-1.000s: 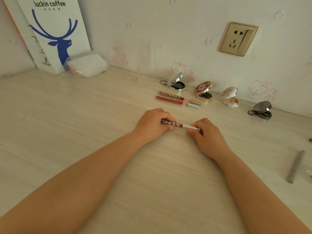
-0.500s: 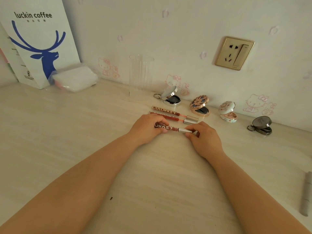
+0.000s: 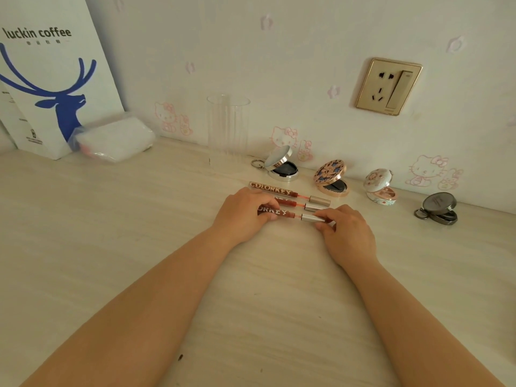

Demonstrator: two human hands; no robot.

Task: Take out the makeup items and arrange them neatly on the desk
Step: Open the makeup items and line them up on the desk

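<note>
Both hands hold a dark red lip gloss tube [image 3: 290, 215] lying on the pale desk [image 3: 139, 247]. My left hand [image 3: 243, 216] grips its lettered end; my right hand [image 3: 346, 233] pinches its silver cap. The tube lies just in front of two matching lip gloss tubes, the far one [image 3: 287, 192] and the middle one [image 3: 296, 203], all parallel. Behind them stand open compacts in a row: a silver compact [image 3: 280, 166], a gold flowered compact [image 3: 332, 177], a white patterned compact [image 3: 379, 188] and a dark grey compact [image 3: 438, 209].
A clear ribbed glass [image 3: 228, 129] stands against the wall behind the tubes. At the back left are a white luckin coffee paper bag [image 3: 53, 79] and a clear plastic pouch [image 3: 114, 139]. A gold wall socket [image 3: 389, 86] sits above the compacts.
Both hands have carried the lip gloss tube away from me across the desk until it lies right beside the two other tubes. The view has tilted up and shifted left.
</note>
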